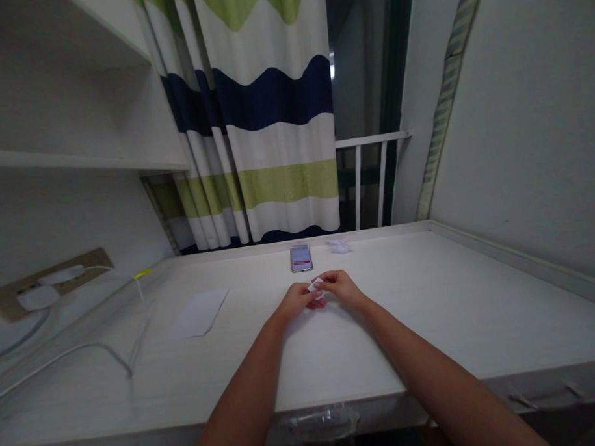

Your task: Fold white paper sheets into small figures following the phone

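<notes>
Both hands meet above the middle of the white desk, just in front of a phone [301, 258] with a lit screen. Between their fingertips is a small piece of white paper [316, 285]. My left hand [297, 298] pinches it from the left, and my right hand [341, 287] has its thumb and fingers on it from the right. The fingers of both hands are closed around the piece; its lower part is partly hidden by them.
Flat sheets of white paper [199, 313] lie on the desk [417, 297] at the left. Crumpled paper [338, 246] sits right of the phone. White cables and plugs [38, 297] are at the far left. A striped curtain [285, 145] hangs behind.
</notes>
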{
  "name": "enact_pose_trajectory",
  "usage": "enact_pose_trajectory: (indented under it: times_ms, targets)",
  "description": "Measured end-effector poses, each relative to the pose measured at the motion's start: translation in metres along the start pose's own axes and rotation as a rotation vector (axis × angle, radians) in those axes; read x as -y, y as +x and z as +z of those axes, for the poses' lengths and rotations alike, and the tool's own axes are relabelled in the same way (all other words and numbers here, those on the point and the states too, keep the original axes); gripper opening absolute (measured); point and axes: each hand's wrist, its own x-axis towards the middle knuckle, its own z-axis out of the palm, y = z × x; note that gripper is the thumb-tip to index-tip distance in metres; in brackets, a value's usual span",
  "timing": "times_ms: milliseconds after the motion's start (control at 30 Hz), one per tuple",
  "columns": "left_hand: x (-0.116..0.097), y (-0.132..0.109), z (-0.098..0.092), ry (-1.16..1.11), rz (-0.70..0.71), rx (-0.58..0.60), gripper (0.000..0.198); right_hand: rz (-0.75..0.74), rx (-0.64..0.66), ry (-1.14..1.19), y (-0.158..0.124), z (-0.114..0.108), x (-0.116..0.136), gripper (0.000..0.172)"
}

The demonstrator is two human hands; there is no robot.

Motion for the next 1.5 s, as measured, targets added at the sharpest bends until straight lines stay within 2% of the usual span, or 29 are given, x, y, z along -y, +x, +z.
enact_pose_trajectory:
  times_ms: [233,433,767,1033,1333,1500]
  targets:
    - [0.001,0.001,-0.001,-0.029,-0.002,0.055,0.036,-0.046,0.008,-0.015,-0.001,-0.002,0.0,0.025]
    - [-0.003,-0.002,0.001,-0.01,0.016,0.045,0.037,-0.062,0.02,-0.025,-0.001,-0.001,0.001,0.026]
    - [-0.006,-0.003,0.002,0.067,0.04,0.061,0.039,-0.08,-0.038,-0.091,0.003,-0.001,-0.006,0.027]
    - [-0.009,-0.004,0.003,0.059,0.052,0.033,0.038,-0.041,-0.032,-0.042,0.002,0.0,-0.001,0.03]
    - [-0.006,-0.002,0.004,-0.042,0.021,-0.028,0.033,-0.081,-0.051,-0.041,0.002,-0.001,-0.003,0.029]
    - [-0.004,-0.001,0.002,-0.065,0.036,-0.026,0.031,-0.101,-0.121,-0.061,0.004,-0.001,-0.008,0.028]
